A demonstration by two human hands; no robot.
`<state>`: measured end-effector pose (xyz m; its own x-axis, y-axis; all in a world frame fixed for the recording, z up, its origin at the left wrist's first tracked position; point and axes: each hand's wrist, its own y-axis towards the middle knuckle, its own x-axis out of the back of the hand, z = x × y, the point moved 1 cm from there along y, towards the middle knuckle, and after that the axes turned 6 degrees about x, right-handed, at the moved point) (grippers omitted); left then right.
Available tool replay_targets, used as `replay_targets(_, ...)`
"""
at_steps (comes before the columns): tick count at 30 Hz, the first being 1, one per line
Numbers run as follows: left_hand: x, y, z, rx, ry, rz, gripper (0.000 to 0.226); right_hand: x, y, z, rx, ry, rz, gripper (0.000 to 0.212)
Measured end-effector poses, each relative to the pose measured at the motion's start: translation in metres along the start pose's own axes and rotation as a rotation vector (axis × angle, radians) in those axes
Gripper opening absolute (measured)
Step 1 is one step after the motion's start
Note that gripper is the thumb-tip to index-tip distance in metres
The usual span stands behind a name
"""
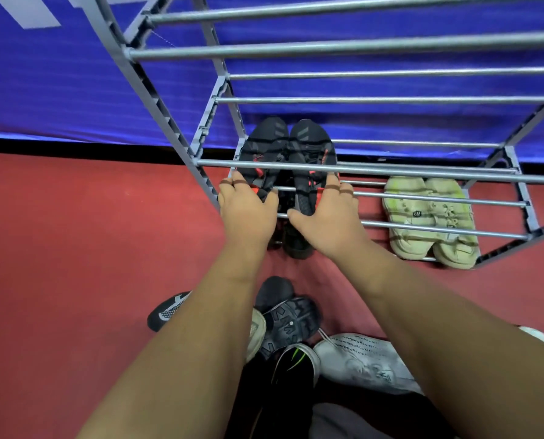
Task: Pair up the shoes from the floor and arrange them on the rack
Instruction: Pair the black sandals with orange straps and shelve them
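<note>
A pair of black sneakers with red accents [283, 153] lies side by side on the bottom shelf at the left end of the grey metal rack [327, 47], toes pointing to the wall. My left hand [248, 207] grips the left sneaker's heel end from the outside. My right hand [324, 213] grips the right sneaker the same way. Both hands reach in under a rack bar. A pair of pale green sandals [429, 217] rests on the same shelf to the right.
Several loose shoes lie on the red floor [74, 248] near me: a black knit sneaker [166, 310], a dark sandal sole-up [291, 321], a black shoe with a green stripe [296, 365] and a white sneaker [362, 362]. A blue banner [74, 90] hangs behind the rack.
</note>
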<state>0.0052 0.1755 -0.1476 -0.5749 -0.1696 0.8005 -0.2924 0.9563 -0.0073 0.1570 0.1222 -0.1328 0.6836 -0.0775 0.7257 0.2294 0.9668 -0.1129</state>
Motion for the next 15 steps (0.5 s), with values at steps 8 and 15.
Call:
replay_targets(8,0.009,-0.025,0.015,-0.091,-0.016,-0.064,0.077,0.007,-0.007,-0.008,0.051,0.101,0.021,0.106)
replay_targets(15,0.010,-0.046,0.027,0.016,-0.160,-0.065,0.079,0.007,-0.007,-0.014,0.105,0.180,0.043,0.100)
